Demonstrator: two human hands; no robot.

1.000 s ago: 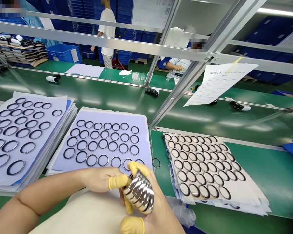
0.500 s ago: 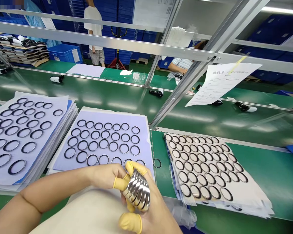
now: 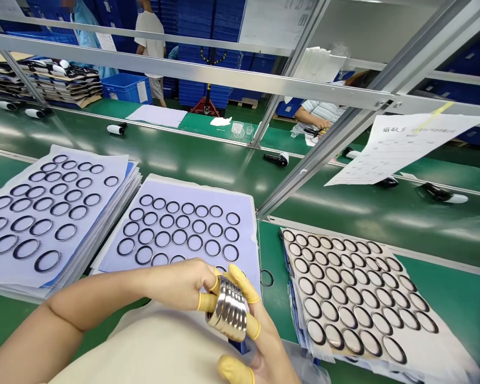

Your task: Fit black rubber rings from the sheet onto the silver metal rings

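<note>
**Silver rings, held by both hands**

Silver and shiny, the ring stack (image 3: 229,313) sits low in the middle of the view, close to the person and up off the green surface (image 3: 424,266). Both hands hold it. The right hand (image 3: 266,349) is under it and on its right side. Its yellow-capped fingers (image 3: 245,284) curl around the far end. The left hand (image 3: 180,285) comes in from the left and pinches the left side of the stack with a capped thumb and finger. So the fingers of both hands are closed on the stack, and no hand is nearer than the other.

The long way of the stack runs from the person out toward the middle sheet (image 3: 184,200), tipped a little. That sheet lies just past the hands, with dark rings in rows on it. One loose ring (image 3: 266,278) lies on the surface just beside the sheet, near the right fingers. The left sheet (image 3: 116,165) and the right sheet (image 3: 444,341) lie off to each side, well apart from the hands.
</note>
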